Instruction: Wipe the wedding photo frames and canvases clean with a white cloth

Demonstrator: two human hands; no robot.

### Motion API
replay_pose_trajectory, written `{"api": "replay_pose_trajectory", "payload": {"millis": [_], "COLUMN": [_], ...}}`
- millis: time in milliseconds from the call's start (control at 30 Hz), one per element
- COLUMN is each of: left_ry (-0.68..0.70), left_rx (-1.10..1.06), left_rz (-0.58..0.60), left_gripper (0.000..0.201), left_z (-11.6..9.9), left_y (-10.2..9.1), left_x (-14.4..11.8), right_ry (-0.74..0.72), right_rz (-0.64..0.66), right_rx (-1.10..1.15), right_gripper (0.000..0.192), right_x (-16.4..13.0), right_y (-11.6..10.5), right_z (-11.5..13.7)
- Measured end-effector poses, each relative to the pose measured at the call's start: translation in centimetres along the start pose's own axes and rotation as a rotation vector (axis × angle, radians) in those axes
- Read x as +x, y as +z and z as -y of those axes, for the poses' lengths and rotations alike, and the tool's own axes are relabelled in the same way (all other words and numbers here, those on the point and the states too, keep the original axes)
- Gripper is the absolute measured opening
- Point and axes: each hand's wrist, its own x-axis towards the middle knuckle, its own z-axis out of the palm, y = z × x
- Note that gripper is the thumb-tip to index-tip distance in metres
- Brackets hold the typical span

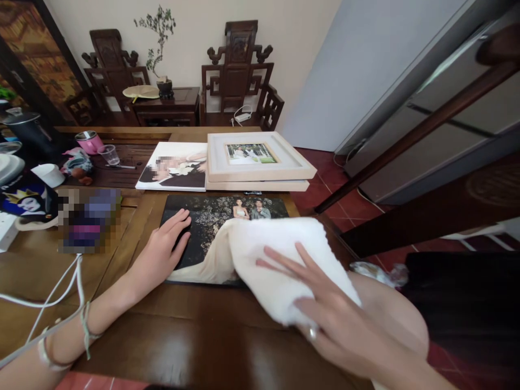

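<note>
The right hand (329,319) lies flat, fingers spread, on a white cloth (280,260), pressing it down rather than pinching it; its grip is wide, holding nothing closed. The cloth covers the near right part of a dark photo print (211,227) that lies flat on the wooden bench (182,336), its long axis running left to right across the view. The left hand (162,252) rests open, palm down, on the print's left edge (fingertips on the dark picture surface, heel of the hand on the bench), so its grip is also wide and empty. The uncovered part of the print lies ahead and to the left of the cloth, nearer the left hand. Just beyond it sit a second print (174,168) and two stacked framed photos (260,162), touching each other.
</note>
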Motion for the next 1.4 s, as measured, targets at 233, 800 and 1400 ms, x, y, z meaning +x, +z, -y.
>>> {"api": "replay_pose_trajectory", "payload": {"millis": [233,800,1400], "left_ry": [0.023,-0.003,0.003], "left_rx": [0.003,0.003,0.011], "left_rz": [0.017,0.04,0.043], "left_gripper": [0.035,0.034,0.035], "left_z": [0.1,0.2,0.3], "left_y": [0.0,0.0,0.0], "left_x": [0.1,-0.1,-0.1], "right_ry": [-0.089,0.046,-0.021], "right_rz": [0.093,-0.046,-0.005], "right_rx": [0.07,0.007,0.074], "right_gripper": [0.022,0.027,0.031], "right_x": [-0.5,6.8,9.5], "right_y": [-1.0,0.9,0.9], "right_z": [1.8,-2.3,-3.6]}}
